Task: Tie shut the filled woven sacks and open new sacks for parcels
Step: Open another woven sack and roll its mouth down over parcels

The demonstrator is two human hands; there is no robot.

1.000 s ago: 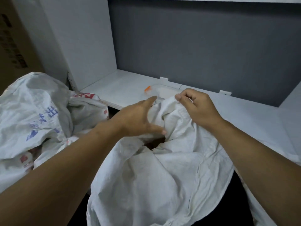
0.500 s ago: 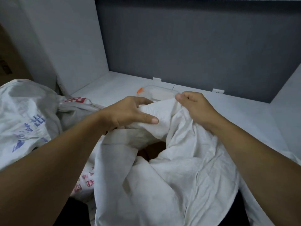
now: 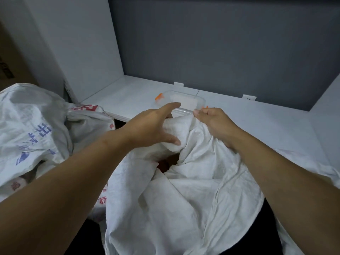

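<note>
In the head view the left hand [image 3: 152, 127] has let go of its fold, fingers [image 3: 173, 106] now spread apart above the white woven sack [image 3: 184, 199], whose bunched mouth sits just under them, while the right hand [image 3: 215, 122] stays pinched on the rim beside them.

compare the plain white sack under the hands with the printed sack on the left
The plain sack shows no print; the printed sack carries blue and red characters. The plain sack has its edge pinched by the right hand; the printed sack lies untouched. Both are white and crumpled.
</note>
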